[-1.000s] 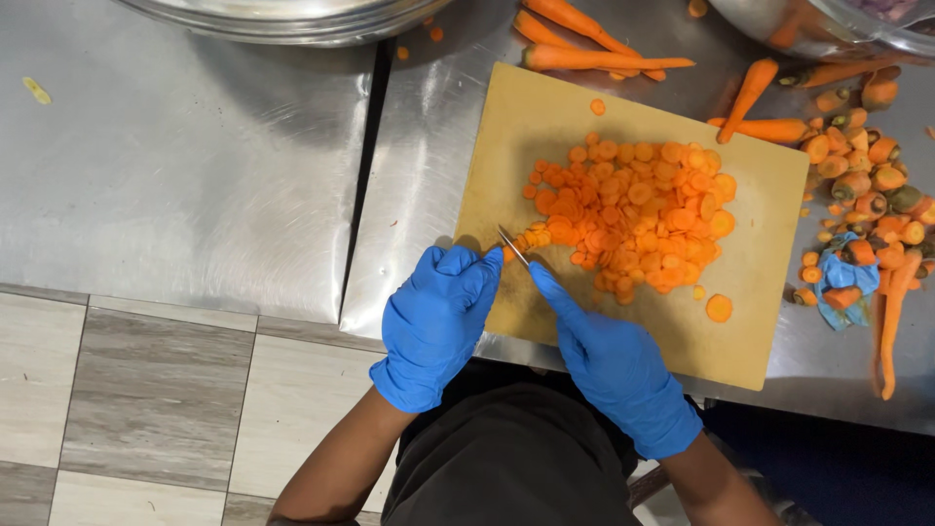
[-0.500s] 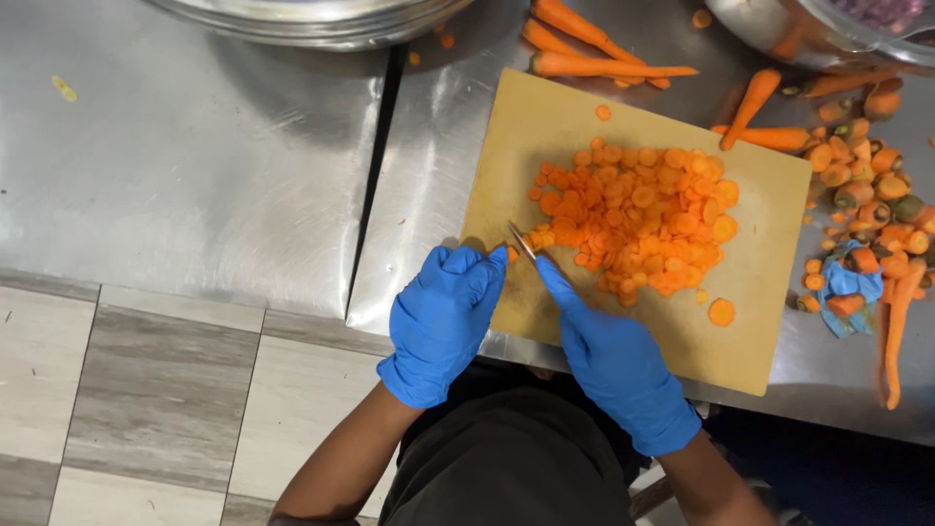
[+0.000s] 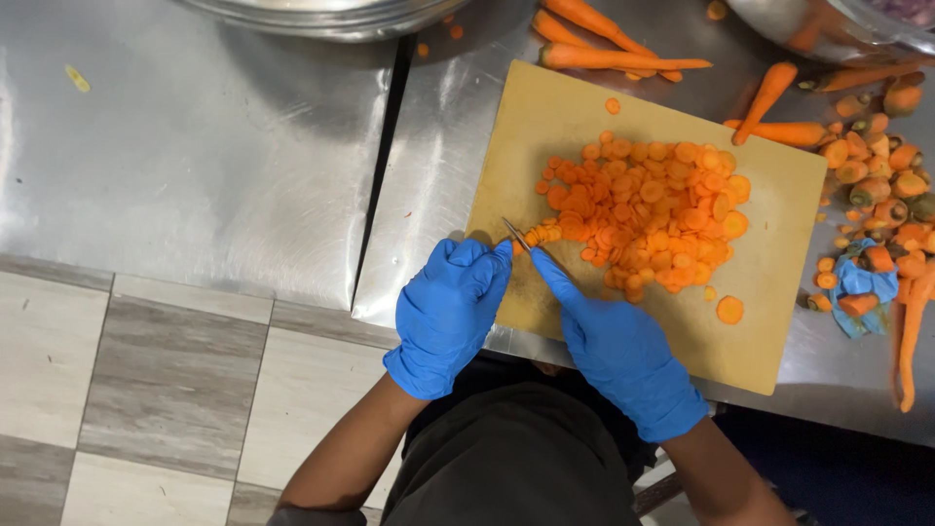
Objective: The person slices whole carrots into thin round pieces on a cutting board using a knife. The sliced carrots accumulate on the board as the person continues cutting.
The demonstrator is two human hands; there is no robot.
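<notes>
- Blue-gloved left hand [image 3: 450, 310] pinches a short carrot stub [image 3: 539, 235] at the near-left corner of the tan cutting board [image 3: 779, 195], as half a second ago.
- Blue-gloved right hand [image 3: 614, 346] is closed round a thin knife [image 3: 516, 235], forefinger along it; the blade sits slightly nearer the stub's end.
- The sliced-carrot pile [image 3: 648, 214] fills the middle; bare board is near and right.
- Whole carrots [image 3: 609, 39] lie beyond on the steel counter [image 3: 214, 146].

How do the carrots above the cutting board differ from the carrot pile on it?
The whole carrots are long, tapered and uncut; the sliced carrots are thin round coins. The whole carrots lie on the steel table past the cutting board; the sliced carrots sit heaped on it, by the left hand and right hand. Both are orange.
</notes>
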